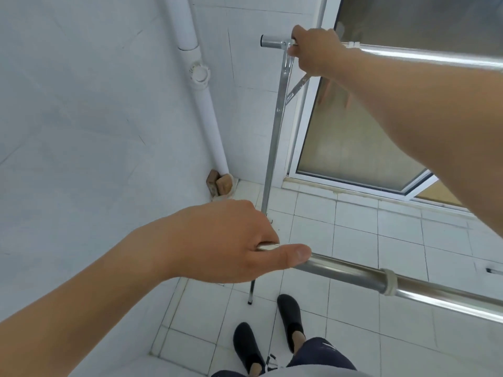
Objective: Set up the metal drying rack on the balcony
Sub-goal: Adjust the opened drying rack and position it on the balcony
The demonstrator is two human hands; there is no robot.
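Note:
The metal drying rack (273, 137) stands on the tiled balcony floor, with a slanted leg running from the top bar down to a black foot near my shoes. My right hand (315, 50) grips the far top bar (424, 57) at its left end, by the leg joint. My left hand (226, 240) is closed around the left end of the near bar (353, 273), thumb lying along it. A pale ring (389, 281) sits on the near bar. Both bars run off the right edge.
A white drain pipe (201, 85) runs down the tiled corner at left, with bricks (217, 183) at its base. A frosted sliding door (362, 126) stands behind the rack. My two black shoes (290, 319) are on the floor tiles below.

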